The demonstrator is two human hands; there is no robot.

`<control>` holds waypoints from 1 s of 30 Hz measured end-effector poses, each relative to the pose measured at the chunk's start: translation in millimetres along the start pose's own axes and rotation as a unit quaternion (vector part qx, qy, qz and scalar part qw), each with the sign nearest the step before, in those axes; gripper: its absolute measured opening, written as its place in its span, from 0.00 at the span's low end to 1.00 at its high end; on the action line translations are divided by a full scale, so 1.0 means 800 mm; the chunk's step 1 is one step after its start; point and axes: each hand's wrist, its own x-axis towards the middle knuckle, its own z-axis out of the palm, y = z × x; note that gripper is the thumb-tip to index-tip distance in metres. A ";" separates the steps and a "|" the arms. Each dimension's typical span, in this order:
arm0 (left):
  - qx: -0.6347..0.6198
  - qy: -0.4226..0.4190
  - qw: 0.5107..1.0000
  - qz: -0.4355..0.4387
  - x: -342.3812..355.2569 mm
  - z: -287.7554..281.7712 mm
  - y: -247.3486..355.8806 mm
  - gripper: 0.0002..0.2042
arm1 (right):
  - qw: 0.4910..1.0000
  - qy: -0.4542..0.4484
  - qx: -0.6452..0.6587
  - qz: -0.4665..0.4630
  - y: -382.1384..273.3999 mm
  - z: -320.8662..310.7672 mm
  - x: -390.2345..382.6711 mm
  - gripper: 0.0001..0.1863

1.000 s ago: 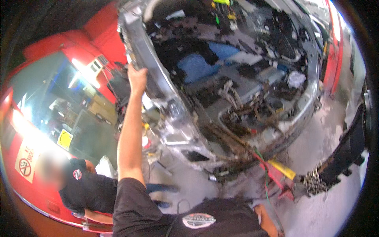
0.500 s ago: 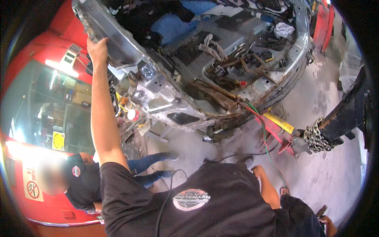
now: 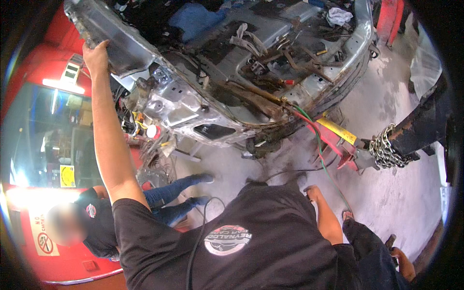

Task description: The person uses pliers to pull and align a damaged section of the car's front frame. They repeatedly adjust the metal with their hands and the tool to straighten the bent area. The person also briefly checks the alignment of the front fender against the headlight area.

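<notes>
My left arm reaches forward, and my left hand [image 3: 96, 59] is closed over the outer edge of a bare metal car body panel [image 3: 128, 50]. This panel stands at the left corner of a stripped car body shell [image 3: 183, 108], whose metal is scraped and rusty in places. Low by my side, my right hand [image 3: 313, 193] hangs apart from the car; its fingers are too small and partly hidden to read. Inside the shell lie a grey rag or glove [image 3: 249, 41], a white crumpled cloth [image 3: 339, 17] and rusty metal parts [image 3: 258, 96].
A red vehicle with a large window [image 3: 43, 130] stands at left, beside a person in jeans [image 3: 171, 191]. At right, a chain [image 3: 386, 147] wraps a black post near a red and yellow metal arm [image 3: 338, 133]. Green and red hoses [image 3: 319, 140] cross there. Another person's hand [image 3: 403, 263] shows lower right.
The view has shifted, so the car shell sits higher and farther left in it. My left hand keeps its hold on the panel edge, and my right hand still hangs low.
</notes>
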 end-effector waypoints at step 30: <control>0.017 -0.009 1.000 -0.021 -0.011 0.001 0.019 0.25 | 0.997 -0.007 0.068 0.042 -0.010 0.016 -0.024 0.23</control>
